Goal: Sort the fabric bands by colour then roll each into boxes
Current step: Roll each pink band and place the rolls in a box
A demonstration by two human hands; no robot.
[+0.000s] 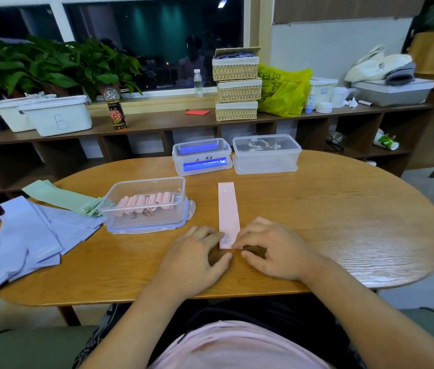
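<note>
Pink band is laid flat on the worktop, running away from the person, with its near end caught between both hands. Left hand and right hand are curled, fingertips and thumbs pinched on the band's near edge, where a first turn seems to be started. Nothing else is held.

Risks, as judged: a skewed or slack first turn would be made if the two hands are not advanced evenly, and the roll would cone out sideways. The free tail is not weighted, so it could be dragged off line. A loosely wound roll could spring open once released in the box.

Containers: a row of pink rolls is held in the open box just left of the band, with room left in front. Behind it a clipped box with blue latches is shut, with a lidded clear box beside it; contents of both cannot be told. Lilac bands and green bands are left unrolled in separate piles at the left edge
</note>
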